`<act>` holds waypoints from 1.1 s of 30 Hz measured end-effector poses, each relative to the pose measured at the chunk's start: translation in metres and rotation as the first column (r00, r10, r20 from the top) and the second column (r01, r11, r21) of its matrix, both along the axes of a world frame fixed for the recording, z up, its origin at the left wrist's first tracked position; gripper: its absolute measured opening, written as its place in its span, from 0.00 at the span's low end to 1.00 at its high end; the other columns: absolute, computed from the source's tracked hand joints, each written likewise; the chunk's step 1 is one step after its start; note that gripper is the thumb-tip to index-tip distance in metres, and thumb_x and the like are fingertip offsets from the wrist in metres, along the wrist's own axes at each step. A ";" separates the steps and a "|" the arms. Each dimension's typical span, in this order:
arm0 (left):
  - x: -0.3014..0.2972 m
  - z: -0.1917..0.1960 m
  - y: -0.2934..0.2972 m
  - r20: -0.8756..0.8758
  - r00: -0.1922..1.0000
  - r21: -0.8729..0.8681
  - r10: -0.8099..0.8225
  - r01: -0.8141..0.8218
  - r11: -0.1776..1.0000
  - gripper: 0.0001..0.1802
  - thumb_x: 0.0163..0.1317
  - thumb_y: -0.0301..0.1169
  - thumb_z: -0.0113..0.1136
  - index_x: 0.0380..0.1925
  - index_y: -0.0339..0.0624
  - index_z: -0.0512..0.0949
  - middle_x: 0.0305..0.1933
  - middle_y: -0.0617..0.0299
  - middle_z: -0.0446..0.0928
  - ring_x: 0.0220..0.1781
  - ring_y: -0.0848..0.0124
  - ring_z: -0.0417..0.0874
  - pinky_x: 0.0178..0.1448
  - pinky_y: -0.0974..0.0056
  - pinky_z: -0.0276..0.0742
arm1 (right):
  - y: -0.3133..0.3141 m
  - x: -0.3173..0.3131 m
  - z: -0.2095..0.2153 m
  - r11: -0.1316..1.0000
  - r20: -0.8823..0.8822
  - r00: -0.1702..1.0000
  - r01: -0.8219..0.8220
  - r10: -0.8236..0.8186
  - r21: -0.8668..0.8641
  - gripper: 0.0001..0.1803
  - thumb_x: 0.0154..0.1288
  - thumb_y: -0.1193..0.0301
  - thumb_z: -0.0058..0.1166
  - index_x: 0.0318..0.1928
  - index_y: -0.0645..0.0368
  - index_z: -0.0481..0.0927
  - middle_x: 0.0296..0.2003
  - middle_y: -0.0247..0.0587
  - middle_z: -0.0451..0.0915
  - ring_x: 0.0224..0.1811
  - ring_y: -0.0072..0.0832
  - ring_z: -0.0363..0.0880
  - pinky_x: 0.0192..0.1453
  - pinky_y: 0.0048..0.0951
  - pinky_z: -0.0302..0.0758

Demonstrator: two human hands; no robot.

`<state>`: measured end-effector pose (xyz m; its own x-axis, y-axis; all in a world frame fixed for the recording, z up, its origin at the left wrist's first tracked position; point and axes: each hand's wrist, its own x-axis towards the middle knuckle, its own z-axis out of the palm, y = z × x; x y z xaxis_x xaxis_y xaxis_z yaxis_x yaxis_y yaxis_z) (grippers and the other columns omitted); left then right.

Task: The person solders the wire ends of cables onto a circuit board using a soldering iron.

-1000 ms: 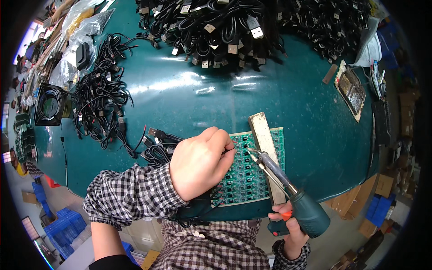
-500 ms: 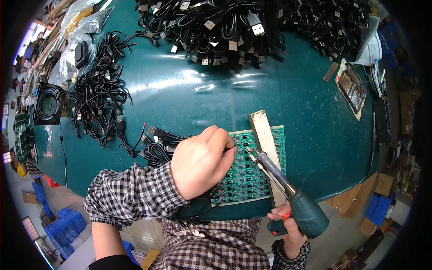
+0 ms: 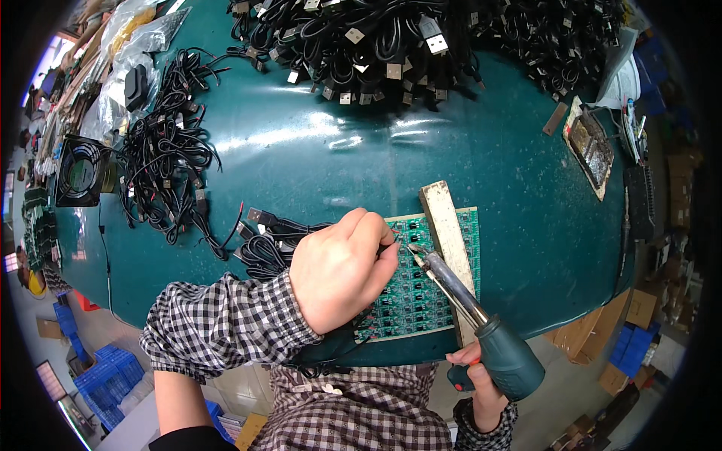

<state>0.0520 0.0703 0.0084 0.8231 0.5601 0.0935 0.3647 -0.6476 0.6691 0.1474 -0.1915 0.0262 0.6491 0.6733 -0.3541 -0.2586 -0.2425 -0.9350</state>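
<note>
My left hand [image 3: 338,263] is closed in a pinch over the upper left of a green circuit board panel [image 3: 414,323]. A thin red wire end shows at its fingertips, apparently from a black cable mostly hidden by the hand. My right hand [image 3: 485,379] grips the dark green handle of a soldering gun [image 3: 511,361], a finger near its orange-red trigger. The gun's tip is over the board, just right of my left fingertips. A worn, pale metal bar [image 3: 447,225] lies across the right part of the panel. Beside my left wrist lie coiled black USB cables [image 3: 263,252].
A big heap of black USB cables [image 3: 361,45] fills the far side, and a smaller bunch [image 3: 169,150] lies to the left. A square black fan [image 3: 80,171] stands at the left edge. At right is a dirty shallow tray [image 3: 589,146] beside a small brown strip [image 3: 555,119].
My left hand has shifted slightly right. The soldering gun's tip has moved slightly left and up, closer to my left fingertips. Both hands keep their grips.
</note>
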 end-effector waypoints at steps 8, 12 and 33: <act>0.002 -0.001 -0.001 0.003 1.000 0.000 0.001 -0.001 1.000 0.08 0.55 0.26 0.67 0.28 0.40 0.75 0.27 0.60 0.76 0.23 0.67 0.80 0.27 0.66 0.76 | 0.000 -0.001 -0.001 0.999 -0.016 1.000 0.019 -0.020 -0.050 0.13 0.66 0.67 0.56 0.38 0.68 0.74 0.32 0.49 0.78 0.38 0.36 0.80 0.50 0.42 0.82; 0.001 0.000 -0.001 0.004 1.000 0.007 0.008 -0.008 1.000 0.08 0.54 0.26 0.67 0.28 0.40 0.75 0.27 0.60 0.76 0.23 0.67 0.80 0.27 0.66 0.76 | 0.000 -0.001 -0.001 0.999 -0.016 1.000 0.005 -0.006 -0.046 0.13 0.65 0.68 0.57 0.38 0.68 0.74 0.32 0.48 0.77 0.38 0.36 0.80 0.50 0.42 0.83; 0.001 -0.002 -0.002 0.007 1.000 0.019 0.006 -0.006 1.000 0.08 0.54 0.25 0.66 0.28 0.40 0.74 0.26 0.61 0.75 0.23 0.69 0.79 0.27 0.66 0.75 | -0.001 -0.002 -0.003 0.998 -0.007 0.998 0.067 -0.067 -0.022 0.14 0.64 0.68 0.58 0.37 0.70 0.75 0.31 0.48 0.77 0.36 0.35 0.80 0.47 0.45 0.84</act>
<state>0.0528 0.0685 0.0068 0.8191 0.5630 0.1101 0.3640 -0.6583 0.6589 0.1452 -0.1926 0.0231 0.6896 0.6204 -0.3735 -0.2818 -0.2451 -0.9276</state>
